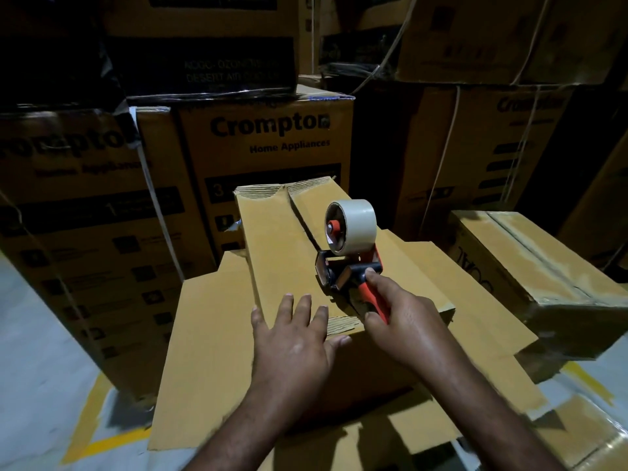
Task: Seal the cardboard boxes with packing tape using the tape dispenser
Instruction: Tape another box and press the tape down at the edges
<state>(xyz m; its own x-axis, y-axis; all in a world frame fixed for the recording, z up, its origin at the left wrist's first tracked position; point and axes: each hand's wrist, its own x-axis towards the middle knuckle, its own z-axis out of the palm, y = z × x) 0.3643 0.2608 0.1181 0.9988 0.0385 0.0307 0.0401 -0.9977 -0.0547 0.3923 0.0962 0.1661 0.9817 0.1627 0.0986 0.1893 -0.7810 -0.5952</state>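
The right hand (404, 321) grasps the red handle of the tape dispenser (343, 266), with the fingers curled round it. The dispenser's front rests on top of the small cardboard box (272, 239), on the seam (302, 219) and near the edge closest to the person. The left hand (292, 338) lies flat on the left flap with straight fingers and holds nothing.

To do this step well, I think the left hand should press the flaps together, because the seam gapes at the far end. The dispenser should then travel straight along the seam with even pressure, the tape centred on it.

The large cartons (272, 130) behind read "Crompton Home Appliances". A darker carton (231, 73) above seems to say "DESERT AIR COOLER", but it is blurred.
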